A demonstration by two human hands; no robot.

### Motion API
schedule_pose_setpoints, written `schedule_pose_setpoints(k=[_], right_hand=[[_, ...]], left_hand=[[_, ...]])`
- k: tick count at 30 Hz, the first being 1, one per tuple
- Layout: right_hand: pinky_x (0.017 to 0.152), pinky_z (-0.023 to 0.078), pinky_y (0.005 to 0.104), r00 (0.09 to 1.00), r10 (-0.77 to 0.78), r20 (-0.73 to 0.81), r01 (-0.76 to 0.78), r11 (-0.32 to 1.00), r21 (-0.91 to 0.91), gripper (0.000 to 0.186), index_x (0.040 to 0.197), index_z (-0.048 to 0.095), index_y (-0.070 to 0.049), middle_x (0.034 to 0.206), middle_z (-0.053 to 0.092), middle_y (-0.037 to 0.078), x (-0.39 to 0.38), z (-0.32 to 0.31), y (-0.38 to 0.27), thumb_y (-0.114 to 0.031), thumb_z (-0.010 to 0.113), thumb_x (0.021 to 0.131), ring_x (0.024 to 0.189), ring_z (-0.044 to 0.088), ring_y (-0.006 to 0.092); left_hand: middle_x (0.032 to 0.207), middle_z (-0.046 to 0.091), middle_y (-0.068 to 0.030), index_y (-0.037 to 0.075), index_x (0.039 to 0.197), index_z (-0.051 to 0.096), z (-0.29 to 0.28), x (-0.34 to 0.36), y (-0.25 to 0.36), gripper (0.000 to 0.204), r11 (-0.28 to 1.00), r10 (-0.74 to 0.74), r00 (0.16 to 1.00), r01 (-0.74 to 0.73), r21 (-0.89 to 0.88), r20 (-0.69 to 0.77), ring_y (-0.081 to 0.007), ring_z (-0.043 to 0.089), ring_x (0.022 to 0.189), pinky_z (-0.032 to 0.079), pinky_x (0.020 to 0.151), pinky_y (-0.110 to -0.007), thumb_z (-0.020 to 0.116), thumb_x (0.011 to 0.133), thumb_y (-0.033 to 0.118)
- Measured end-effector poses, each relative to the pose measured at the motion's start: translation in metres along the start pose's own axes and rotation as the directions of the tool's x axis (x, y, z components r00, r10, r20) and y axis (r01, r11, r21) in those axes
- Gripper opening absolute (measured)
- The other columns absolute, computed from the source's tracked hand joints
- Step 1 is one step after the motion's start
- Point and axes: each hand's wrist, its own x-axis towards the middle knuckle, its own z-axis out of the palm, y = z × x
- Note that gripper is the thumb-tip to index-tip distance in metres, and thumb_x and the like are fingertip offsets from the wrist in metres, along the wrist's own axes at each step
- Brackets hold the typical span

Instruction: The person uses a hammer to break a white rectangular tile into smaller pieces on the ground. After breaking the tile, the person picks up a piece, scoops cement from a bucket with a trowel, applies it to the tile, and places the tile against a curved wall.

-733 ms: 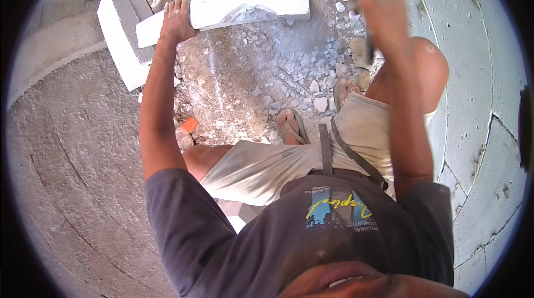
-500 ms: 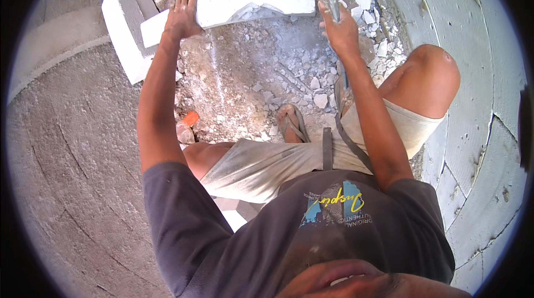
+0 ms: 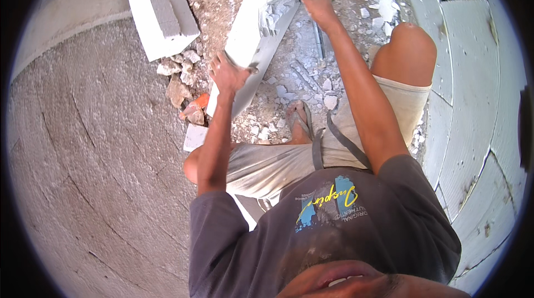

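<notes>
A long white slab (image 3: 249, 25) stands slanted over the rubble, its upper end leaning away to the right. A rough, chipped hollow (image 3: 272, 13) is broken into its right side. My left hand (image 3: 228, 73) grips the slab low down, fingers over one edge and thumb across the other. My right hand (image 3: 316, 6) is closed around a slim metal-handled tool (image 3: 319, 42), next to the chipped hollow. The tool's upper end is blurred near the top of the picture, so its exact kind is unclear.
White and grey blocks (image 3: 158, 11) lie at the upper left, with broken stones (image 3: 179, 89) and an orange piece (image 3: 201, 102) below them. White chips (image 3: 385, 6) litter the ground at right. Grey block paving or walling (image 3: 467, 75) curves along the right; a rough grey surface (image 3: 89, 159) fills the left.
The slab has swung from lying crosswise to a steep slant, its left end drawn toward me. My left hand came nearer with it; my right hand and tool shifted slightly left.
</notes>
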Motion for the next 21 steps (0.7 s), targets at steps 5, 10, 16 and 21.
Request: schedule_pose_setpoints(k=[5,10,16,21], right_hand=[[0.080,0.050,0.0391,0.986,-0.155,0.063,0.163,0.975,-0.152,0.055,0.133,0.064,-0.008,0.093,0.063,0.011,-0.028,0.023,-0.006,-0.051,0.063,0.100,0.089,0.063,0.0235],[0.041,0.037,0.0260,0.998,-0.059,0.007,0.058,0.984,0.168,0.048,0.125,0.060,-0.007,0.067,0.049,-0.004,-0.084,0.026,0.007,-0.048,0.064,0.100,0.047,0.045,0.0069],[0.038,0.034,0.0259,0.932,0.358,-0.052,-0.347,0.926,0.148,0.029,0.115,0.050,-0.007,0.068,0.047,-0.002,-0.129,0.024,0.020,-0.027,0.062,0.099,0.045,0.043,0.0067],[0.041,0.038,0.0288,0.967,0.248,-0.055,-0.245,0.967,0.065,0.029,0.117,0.052,-0.002,0.070,0.052,0.002,-0.136,0.019,0.013,-0.021,0.059,0.096,0.048,0.046,0.0092]], left_hand=[[0.155,0.035,-0.0372,-0.007,0.157,0.024,0.010,-0.032,-0.017,0.136,0.993,-0.078,0.997,0.078,-0.083,0.004,-0.0498,0.028,0.149,0.022,0.122,-0.062,0.090,0.061,0.065],[0.156,0.035,-0.0385,-0.006,0.159,0.019,-0.017,-0.001,-0.005,0.138,0.980,0.149,0.983,-0.132,-0.146,0.109,-0.0519,0.038,0.145,0.035,0.116,-0.064,0.088,0.064,0.066],[0.148,0.046,-0.0386,-0.009,0.158,0.019,-0.035,0.056,0.032,0.142,0.913,0.377,0.925,-0.362,-0.186,0.053,-0.0464,0.068,0.114,0.060,0.094,-0.048,0.091,0.058,0.063],[0.126,0.065,-0.0331,-0.010,0.154,0.028,-0.025,0.055,0.030,0.135,0.906,0.339,0.938,-0.346,-0.245,-0.073,-0.0423,0.071,0.106,0.058,0.093,-0.044,0.093,0.055,0.055]])
